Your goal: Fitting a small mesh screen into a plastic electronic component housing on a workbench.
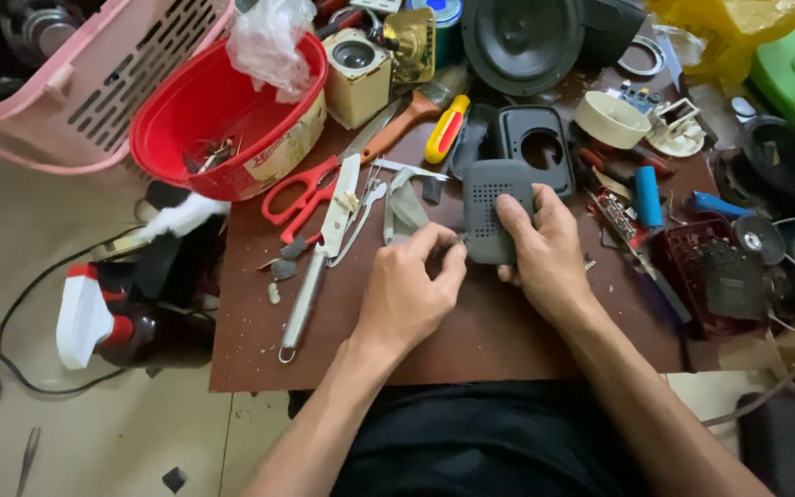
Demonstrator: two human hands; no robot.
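- Right hand: fingers wrapped closed around a small grey cover with a grid of fine holes, thumb pressed on its face, holding it upright on edge just above the brown counter.
- Left hand: fingers curled nearly shut, tips pinched at the lower left edge of the grey cover; whether something small sits between them cannot be told.
- Position: the cover is near the middle of the counter, directly ahead of the person, with a matching black frame with a round hole lying just behind it.
- Handling judgement: the cover looks like thin moulded plastic, so light, stiff and likely brittle at its edges and clips. The matt surface should give fair grip. Best held by the long side edges, as the right hand has it, not by the perforated face.
- Surroundings: red scissors and a long metal tool lie to the left, well apart from the hands; a red bowl stands at the far left corner; a blue cylinder and a dark red part lie to the right.
- The counter carries scattered scraps and loose parts close to the work.
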